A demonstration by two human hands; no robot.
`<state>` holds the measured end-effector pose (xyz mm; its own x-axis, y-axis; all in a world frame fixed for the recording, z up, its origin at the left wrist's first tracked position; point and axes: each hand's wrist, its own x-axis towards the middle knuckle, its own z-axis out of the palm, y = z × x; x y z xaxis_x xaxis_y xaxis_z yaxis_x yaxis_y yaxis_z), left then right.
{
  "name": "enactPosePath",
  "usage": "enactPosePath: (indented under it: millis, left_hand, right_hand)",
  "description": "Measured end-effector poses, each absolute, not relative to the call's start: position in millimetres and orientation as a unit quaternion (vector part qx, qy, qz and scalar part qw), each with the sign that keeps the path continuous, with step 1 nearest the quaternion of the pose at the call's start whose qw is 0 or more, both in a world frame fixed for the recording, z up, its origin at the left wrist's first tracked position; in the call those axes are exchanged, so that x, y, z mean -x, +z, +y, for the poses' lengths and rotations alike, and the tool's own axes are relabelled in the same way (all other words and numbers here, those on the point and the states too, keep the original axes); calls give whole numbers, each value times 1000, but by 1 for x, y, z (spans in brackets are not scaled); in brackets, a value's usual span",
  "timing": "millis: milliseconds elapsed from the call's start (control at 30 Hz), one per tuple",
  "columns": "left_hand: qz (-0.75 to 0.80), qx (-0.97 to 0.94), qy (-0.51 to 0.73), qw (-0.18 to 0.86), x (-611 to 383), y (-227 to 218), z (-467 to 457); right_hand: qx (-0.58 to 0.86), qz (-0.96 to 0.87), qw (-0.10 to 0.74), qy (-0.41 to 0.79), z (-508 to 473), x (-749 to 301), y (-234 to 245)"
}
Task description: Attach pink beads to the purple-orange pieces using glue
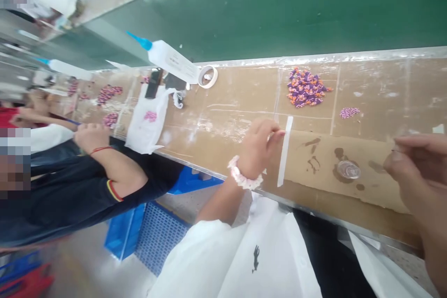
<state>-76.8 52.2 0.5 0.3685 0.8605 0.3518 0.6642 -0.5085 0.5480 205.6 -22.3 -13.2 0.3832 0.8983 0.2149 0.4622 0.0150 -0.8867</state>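
The strip of white tape (pixel 284 151) lies flat on the brown cardboard (pixel 366 167) near the bench's front edge, and our left hand (pixel 258 146) pinches its far end between closed fingertips. Our right hand (pixel 417 167), at the right edge, has its fingers curled together; we cannot tell whether they hold anything. Between the hands sits a small clear cup (pixel 348 169). Farther back lies a pile of purple and orange pieces (pixel 306 87); left, a tape roll (pixel 208 76) and glue bottle (pixel 167 58).
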Motion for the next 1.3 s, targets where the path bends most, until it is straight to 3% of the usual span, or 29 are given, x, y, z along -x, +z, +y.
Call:
enactPosePath:
  millis: [133, 333, 467, 633, 767, 867, 1033, 1133, 1300]
  left_hand:
    - [569, -801, 153, 106, 129, -6, 35]
    - [575, -816, 27, 55, 136, -31, 14]
    - [563, -822, 52, 63, 132, -43, 20]
    - [567, -815, 74, 98, 121, -34, 26]
    - [575, -806, 70, 119, 104, -21, 27]
    - [557, -793, 124, 213, 85, -14, 30]
    - [465, -628, 293, 551, 41, 2, 42]
    - [352, -468, 322, 744, 12, 11, 51]
    - [261, -352, 346, 830, -23, 6, 55]
  right_hand:
    - [685, -508, 463, 242, -25, -197, -5]
    - [635, -611, 413, 232, -19, -200, 0]
    - [531, -740, 333, 242, -18, -211, -7]
    - [504, -826, 156, 198, -24, -212, -4]
    - [483, -861, 110, 117, -23, -207, 1]
    - [476, -873, 90, 58, -21, -205, 0]
    - [490, -868, 51, 53, -23, -205, -1]
    - [496, -862, 49, 88, -23, -206, 1]
    - [497, -853, 49, 148, -20, -205, 6]
